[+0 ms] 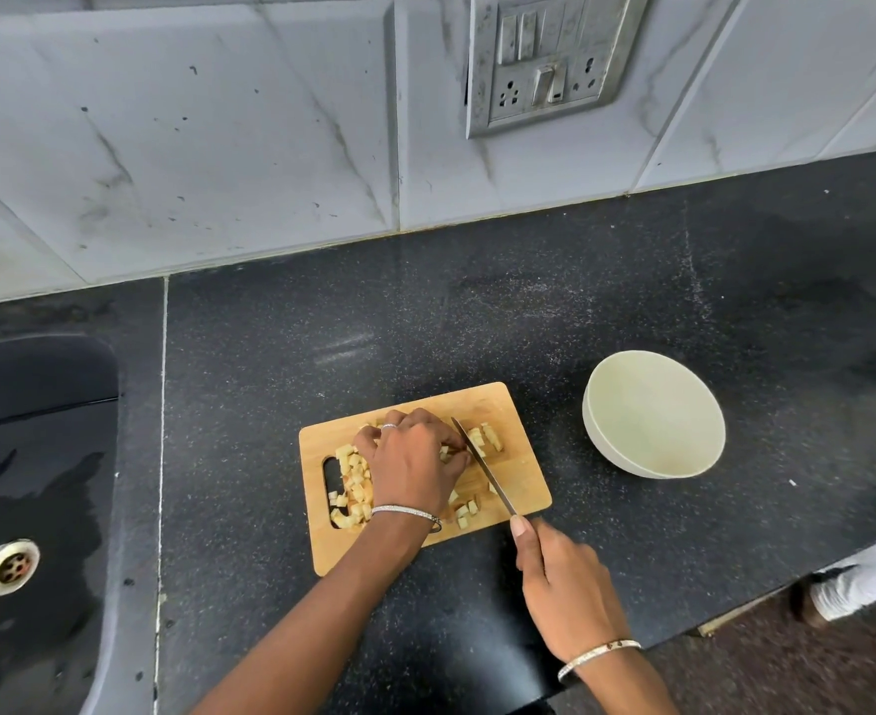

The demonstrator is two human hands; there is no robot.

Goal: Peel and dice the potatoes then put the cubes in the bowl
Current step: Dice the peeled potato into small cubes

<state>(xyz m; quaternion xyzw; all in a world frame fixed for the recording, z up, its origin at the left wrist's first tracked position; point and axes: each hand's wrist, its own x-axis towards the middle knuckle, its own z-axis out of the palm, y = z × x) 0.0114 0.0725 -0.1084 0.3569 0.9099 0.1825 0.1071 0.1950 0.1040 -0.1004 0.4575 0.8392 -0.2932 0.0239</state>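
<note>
A wooden cutting board [521, 485] lies on the black counter with several pale potato cubes [352, 482] piled at its left end and more cubes [487, 437] near its far right side. My left hand [415, 456] rests on the board, its curled fingers holding down potato pieces that it mostly hides. My right hand [560, 580] grips a knife [485, 467] by the handle, forefinger along the spine. The blade lies across the board just right of my left fingers. A pale bowl [655, 412] stands to the right of the board, with nothing inside.
A dark sink [38, 456] with a metal drain [10, 566] is sunk into the counter at the left. A tiled wall with a switch panel [549, 59] rises behind. The counter's front edge runs at lower right, with floor below.
</note>
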